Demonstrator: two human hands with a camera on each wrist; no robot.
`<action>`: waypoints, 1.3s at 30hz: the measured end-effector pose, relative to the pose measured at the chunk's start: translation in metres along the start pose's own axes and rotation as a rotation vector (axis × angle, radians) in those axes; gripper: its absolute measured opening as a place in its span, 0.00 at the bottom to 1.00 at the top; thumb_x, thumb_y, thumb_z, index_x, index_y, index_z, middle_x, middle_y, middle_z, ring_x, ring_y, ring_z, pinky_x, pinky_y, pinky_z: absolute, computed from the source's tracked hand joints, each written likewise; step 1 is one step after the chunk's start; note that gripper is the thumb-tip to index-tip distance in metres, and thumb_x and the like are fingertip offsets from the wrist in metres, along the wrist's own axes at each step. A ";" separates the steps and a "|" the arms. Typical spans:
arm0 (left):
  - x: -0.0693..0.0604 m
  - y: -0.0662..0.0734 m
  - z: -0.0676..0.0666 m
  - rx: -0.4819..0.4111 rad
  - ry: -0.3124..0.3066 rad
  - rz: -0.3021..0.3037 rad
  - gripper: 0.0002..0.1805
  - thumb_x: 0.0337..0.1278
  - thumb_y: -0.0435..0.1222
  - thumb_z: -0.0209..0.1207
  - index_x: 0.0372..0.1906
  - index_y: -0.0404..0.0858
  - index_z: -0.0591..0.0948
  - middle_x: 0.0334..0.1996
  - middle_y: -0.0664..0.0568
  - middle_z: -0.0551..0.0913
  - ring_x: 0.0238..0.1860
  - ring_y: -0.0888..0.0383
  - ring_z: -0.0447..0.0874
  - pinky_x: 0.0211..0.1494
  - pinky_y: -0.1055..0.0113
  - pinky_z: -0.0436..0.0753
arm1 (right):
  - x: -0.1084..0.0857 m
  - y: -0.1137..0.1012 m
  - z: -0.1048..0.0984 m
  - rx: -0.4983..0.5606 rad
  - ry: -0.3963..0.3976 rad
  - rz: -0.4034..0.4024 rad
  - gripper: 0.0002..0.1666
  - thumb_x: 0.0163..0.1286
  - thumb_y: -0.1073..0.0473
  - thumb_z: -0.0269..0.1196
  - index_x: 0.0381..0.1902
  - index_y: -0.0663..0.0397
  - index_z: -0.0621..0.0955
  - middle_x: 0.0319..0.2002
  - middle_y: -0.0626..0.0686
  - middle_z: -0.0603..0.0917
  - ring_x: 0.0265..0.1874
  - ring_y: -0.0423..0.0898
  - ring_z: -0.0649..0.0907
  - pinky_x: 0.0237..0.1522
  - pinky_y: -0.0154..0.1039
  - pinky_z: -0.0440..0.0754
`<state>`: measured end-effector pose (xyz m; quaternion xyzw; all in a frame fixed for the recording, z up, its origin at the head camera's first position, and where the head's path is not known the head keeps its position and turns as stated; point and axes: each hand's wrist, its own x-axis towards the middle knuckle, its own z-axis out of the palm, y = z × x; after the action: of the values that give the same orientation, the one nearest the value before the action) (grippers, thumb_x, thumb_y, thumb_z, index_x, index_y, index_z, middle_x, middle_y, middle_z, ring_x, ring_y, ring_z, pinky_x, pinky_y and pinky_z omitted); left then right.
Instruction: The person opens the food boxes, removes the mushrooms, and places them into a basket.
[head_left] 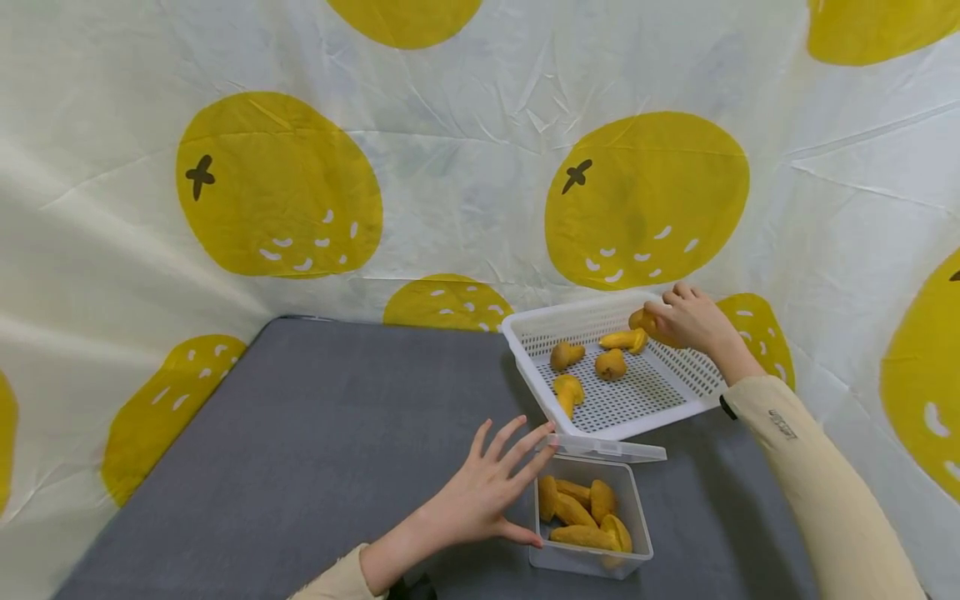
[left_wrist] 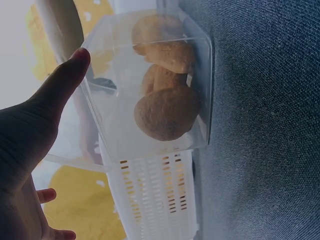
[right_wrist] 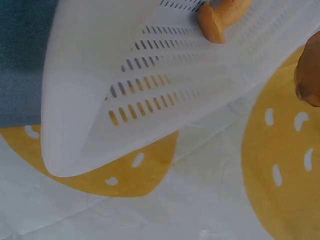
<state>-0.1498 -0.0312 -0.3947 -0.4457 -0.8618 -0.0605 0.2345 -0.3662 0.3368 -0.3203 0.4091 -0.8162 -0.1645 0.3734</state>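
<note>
A: And now, up at the far right of the white basket (head_left: 647, 392), gripping a brown mushroom (head_left: 642, 320) with the right hand (head_left: 693, 321)!

B: Yes, with fingers curled in round it, and just that one. Above the basket floor, clear of four loose mushrooms (head_left: 611, 364), probably to avoid a knock. No sight of those fingers from the right wrist, only of the mushroom at the edge.

A: And down in the left hand (head_left: 491, 492)?

B: Nothing gripped! With fingers spread wide, thumb near the left wall of the clear box (head_left: 555, 560), forefinger out at the corner of the lid (head_left: 607, 450). Actually touching? Impossible to tell. Likely placed there to steady the box.

A: Lid tilted up, too, just beside the basket's near rim.

B: Presumably out of the way of the opening. And inside the box, several more mushrooms, heaped across one another. Box and basket side by side on the grey surface (head_left: 375, 433): handy, probably, for a short reach.
</note>
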 end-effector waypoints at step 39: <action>0.002 -0.001 -0.004 -0.025 -0.022 0.000 0.66 0.26 0.71 0.57 0.71 0.44 0.42 0.70 0.48 0.45 0.69 0.46 0.40 0.58 0.39 0.60 | -0.033 -0.055 -0.069 0.311 0.011 0.287 0.14 0.62 0.53 0.57 0.33 0.58 0.81 0.29 0.56 0.82 0.29 0.51 0.72 0.23 0.45 0.72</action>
<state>-0.1503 -0.0314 -0.3899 -0.4491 -0.8637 -0.0663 0.2192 -0.2718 0.3314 -0.3214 0.3425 -0.8794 0.0207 0.3299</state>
